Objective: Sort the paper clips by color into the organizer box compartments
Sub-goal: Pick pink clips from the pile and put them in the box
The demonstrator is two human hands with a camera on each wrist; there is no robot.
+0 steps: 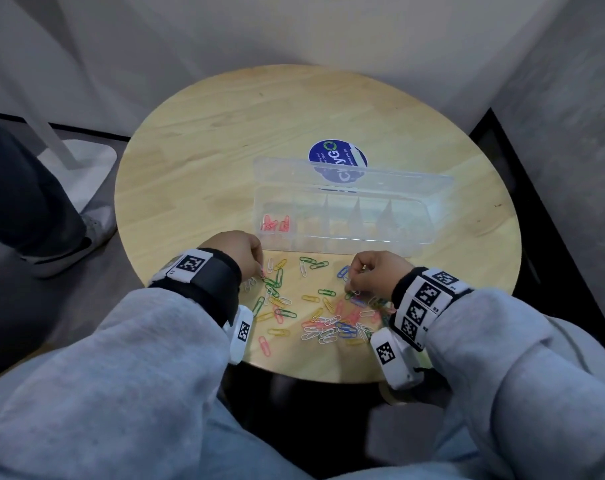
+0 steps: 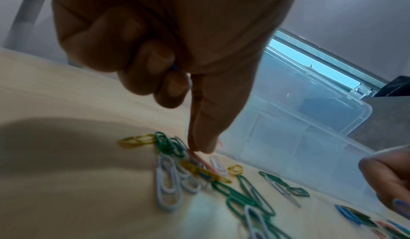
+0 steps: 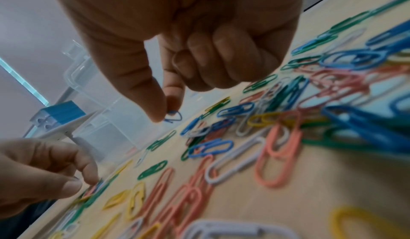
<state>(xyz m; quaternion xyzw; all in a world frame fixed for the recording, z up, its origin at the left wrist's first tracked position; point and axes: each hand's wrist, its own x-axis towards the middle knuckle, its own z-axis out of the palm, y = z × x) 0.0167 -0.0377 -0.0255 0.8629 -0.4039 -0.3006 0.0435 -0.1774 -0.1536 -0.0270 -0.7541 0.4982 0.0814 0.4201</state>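
Observation:
A clear organizer box [image 1: 328, 245] with its lid open stands mid-table; several pink clips [image 1: 275, 223] lie in its leftmost compartment. Loose paper clips [image 1: 325, 317] in green, yellow, white, blue and pink are scattered in front of it. My left hand [image 1: 259, 268] is at the left of the pile. In the left wrist view its thumb and forefinger [image 2: 197, 149] pinch a pink clip [image 2: 203, 162] lying on the table. My right hand [image 1: 351, 275] is at the pile's right. In the right wrist view it [image 3: 168, 113] pinches a blue clip [image 3: 174, 116] just above the wood.
The round wooden table [image 1: 225, 133] carries a blue round sticker [image 1: 337, 154] behind the box. Another person's leg and shoe [image 1: 62, 237] stand on the floor at the left, beside a white stand base [image 1: 83, 168]. Grey walls close in behind and on the right.

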